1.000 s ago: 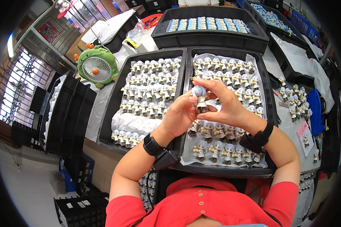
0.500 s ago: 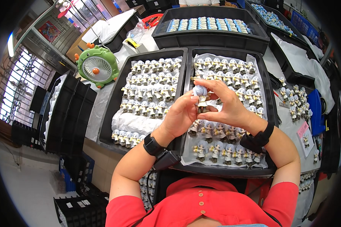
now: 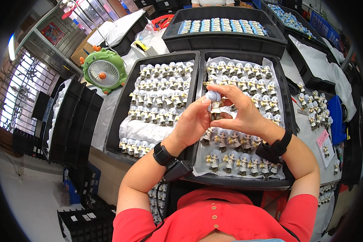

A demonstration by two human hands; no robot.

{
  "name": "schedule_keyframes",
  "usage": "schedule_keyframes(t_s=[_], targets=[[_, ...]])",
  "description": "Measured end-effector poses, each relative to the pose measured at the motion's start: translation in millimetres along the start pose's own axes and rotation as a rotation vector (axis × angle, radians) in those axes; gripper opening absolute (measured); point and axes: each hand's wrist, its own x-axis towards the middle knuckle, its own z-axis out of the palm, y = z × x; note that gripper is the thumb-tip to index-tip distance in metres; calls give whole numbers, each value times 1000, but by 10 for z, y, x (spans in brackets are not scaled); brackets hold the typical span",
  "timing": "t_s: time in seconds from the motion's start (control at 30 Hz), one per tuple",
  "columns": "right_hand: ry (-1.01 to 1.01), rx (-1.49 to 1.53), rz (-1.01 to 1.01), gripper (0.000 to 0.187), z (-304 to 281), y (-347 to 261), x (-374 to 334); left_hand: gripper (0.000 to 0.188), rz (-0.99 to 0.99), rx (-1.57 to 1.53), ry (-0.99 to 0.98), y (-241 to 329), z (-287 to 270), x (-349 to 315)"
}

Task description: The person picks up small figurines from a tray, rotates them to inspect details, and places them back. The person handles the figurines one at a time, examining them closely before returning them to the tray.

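Observation:
Between my two hands is a small figurine [image 3: 215,105] with pale lilac-grey hair and a white and gold outfit, held upright above the inner edge of the right tray. My left hand [image 3: 194,119] grips its left side with thumb and fingers. On the other side my right hand [image 3: 240,109] pinches it, fingers at the head and thumb near the base. Under my hands lies the paper-lined black right tray [image 3: 288,121], with rows of similar figurines [image 3: 236,161]. Beside it, the left tray [image 3: 115,135] carries more rows, with a strip of bare white paper near its front.
A green fan [image 3: 104,72] stands at the left. Behind the trays sits a deep black bin [image 3: 226,45] of blue and white parts. Loose figurines [image 3: 316,107] cluster on the table at right, near a blue container [image 3: 335,119]. Stacked black trays [image 3: 70,121] stand at far left.
The figurine stays in both hands at the same spot. My left fingers have shifted very slightly against it; otherwise the scene looks the same.

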Motion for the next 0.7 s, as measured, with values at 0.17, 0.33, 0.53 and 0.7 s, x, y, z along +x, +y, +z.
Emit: schedule_keyframes(t_s=[0.17,0.33,0.53,0.7], targets=[[22,61,7,82,18,-2,-1,44,31,22,-62,8,-17,-1],[32,69,-8,89,14,9,-1,44,39,-90,-43,8,-8,15],[32,60,-8,90,12,17,-7,44,34,-142,-56,-7,-20,27],[42,56,1,83,28,-22,13,45,59,-8,-7,-1,-41,14]])
